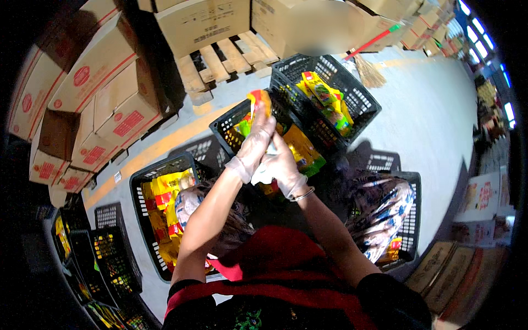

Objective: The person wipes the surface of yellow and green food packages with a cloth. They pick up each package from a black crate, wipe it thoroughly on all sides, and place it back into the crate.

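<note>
Both of my hands wear clear plastic gloves and meet above the middle black plastic crate. My left hand holds a yellow and red packet, which sticks up past its fingers. Against it lies my right hand, with a white cloth in its palm; the fingers partly hide the cloth. Yellow and green packets lie in the crate below. To the left, a black crate holds several yellow and red packets.
A farther crate contains packets. Another crate stands at my right, partly behind my leg. Cardboard boxes are stacked at left. A wooden pallet and a straw broom are ahead. More crates sit lower left.
</note>
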A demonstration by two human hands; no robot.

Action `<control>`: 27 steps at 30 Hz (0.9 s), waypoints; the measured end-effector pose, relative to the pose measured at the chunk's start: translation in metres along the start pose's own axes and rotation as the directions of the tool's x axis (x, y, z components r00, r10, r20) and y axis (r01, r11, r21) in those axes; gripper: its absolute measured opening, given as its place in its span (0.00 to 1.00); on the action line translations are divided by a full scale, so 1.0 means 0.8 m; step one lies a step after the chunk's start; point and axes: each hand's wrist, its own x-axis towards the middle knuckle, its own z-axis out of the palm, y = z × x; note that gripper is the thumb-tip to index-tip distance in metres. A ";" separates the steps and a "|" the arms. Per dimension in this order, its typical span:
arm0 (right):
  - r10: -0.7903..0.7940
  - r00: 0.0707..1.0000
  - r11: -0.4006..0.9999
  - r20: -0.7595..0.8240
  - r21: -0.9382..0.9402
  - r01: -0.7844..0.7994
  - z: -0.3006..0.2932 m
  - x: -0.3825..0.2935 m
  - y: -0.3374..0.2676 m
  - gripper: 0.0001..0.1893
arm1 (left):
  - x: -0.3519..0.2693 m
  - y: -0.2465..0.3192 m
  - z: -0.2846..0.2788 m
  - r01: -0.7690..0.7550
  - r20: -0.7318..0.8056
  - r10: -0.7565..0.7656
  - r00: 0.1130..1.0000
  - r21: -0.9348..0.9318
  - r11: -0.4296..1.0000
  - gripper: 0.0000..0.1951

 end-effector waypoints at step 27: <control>-0.267 0.947 0.795 0.176 0.597 0.113 -0.085 -0.007 -0.002 0.08 | -0.012 0.037 -0.032 0.049 0.047 -0.031 0.998 -0.459 0.887 0.16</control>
